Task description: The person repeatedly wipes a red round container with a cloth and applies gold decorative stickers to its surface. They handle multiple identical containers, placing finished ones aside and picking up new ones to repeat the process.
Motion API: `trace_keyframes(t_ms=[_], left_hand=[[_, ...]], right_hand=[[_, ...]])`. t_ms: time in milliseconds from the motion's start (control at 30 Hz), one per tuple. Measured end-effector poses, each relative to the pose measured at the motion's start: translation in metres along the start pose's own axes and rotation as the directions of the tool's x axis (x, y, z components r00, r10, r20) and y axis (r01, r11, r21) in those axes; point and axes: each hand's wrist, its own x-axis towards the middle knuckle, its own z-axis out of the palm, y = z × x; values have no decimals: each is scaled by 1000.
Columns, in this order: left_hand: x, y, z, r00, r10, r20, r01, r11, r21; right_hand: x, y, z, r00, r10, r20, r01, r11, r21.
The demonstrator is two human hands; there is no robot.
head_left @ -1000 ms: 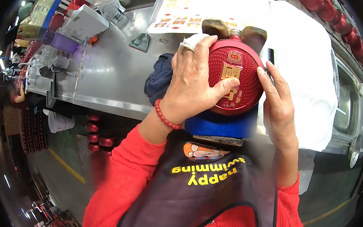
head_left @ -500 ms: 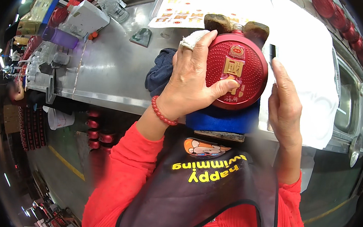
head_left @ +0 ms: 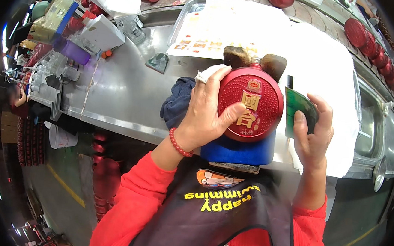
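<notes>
While left hand (head_left: 206, 110) steadies bottle (head_left: 267, 98), right (head_left: 315, 138) grips card (head_left: 296, 104).

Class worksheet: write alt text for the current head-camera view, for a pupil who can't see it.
A person's left hand holds a round red bottle over a blue pad, thumb on its front, while the right hand grips a flat green piece to the bottle's right. Beyond, a white sheet bearing red and gold labels lies on the metal worktop.
</notes>
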Motion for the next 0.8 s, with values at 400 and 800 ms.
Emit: trace_keyframes(t_ms=[400, 800], left_hand=[[34, 0, 11, 986, -162, -50, 163, 986, 21], [38, 0, 13, 985, -171, -38, 174, 976, 132]], right_hand=[[14, -4, 0, 987, 73, 145, -81, 995, 50], [9, 0, 6, 982, 123, 140, -135, 988, 79]])
